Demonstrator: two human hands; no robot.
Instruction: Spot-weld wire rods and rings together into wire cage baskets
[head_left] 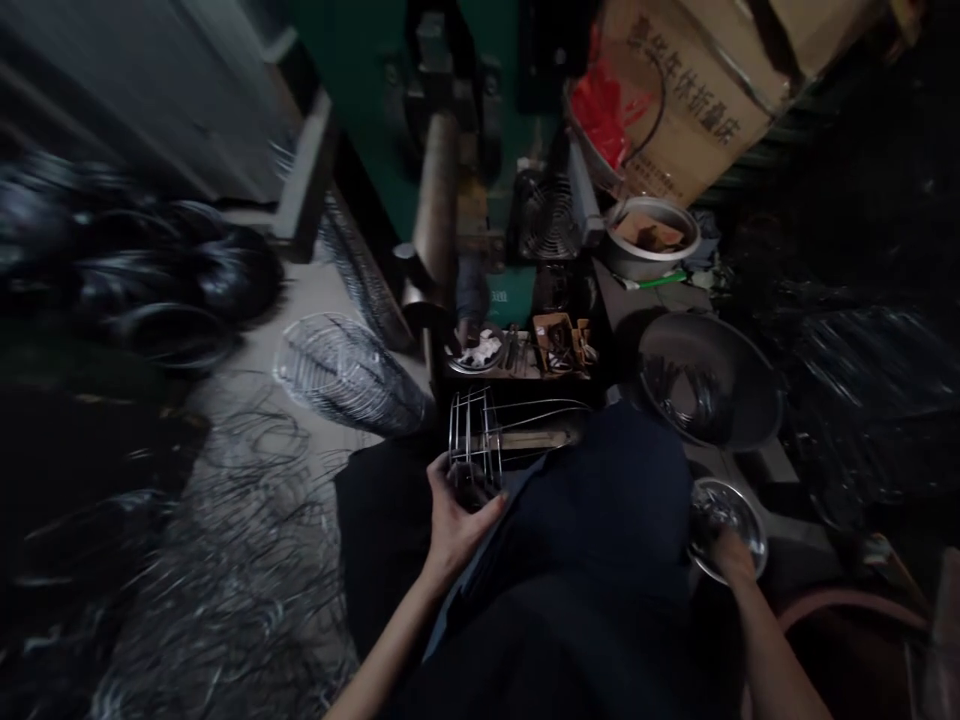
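My left hand [459,525] grips the lower part of a small round cage of shiny metal wire [474,430], thumb and fingers wrapped about its base. The cage stands roughly upright in front of my lap. Off to the right, my right hand [731,555] reaches into a shiny metal bowl [759,560] holding small pieces that I cannot make out. Its fingers are blurred and partly hidden in the bowl. Behind the cage, a thin wire hoop [540,405] and a flat pale bar [536,440] extend to the right.
A green machine with a thick metal cylinder [436,200] rises ahead. Left of it lies a stack of wire grilles [341,365]; cut wire [247,520] litters the floor. A large dark basin [750,370], a pale bowl [637,262] and a cardboard box [690,90] are on the right.
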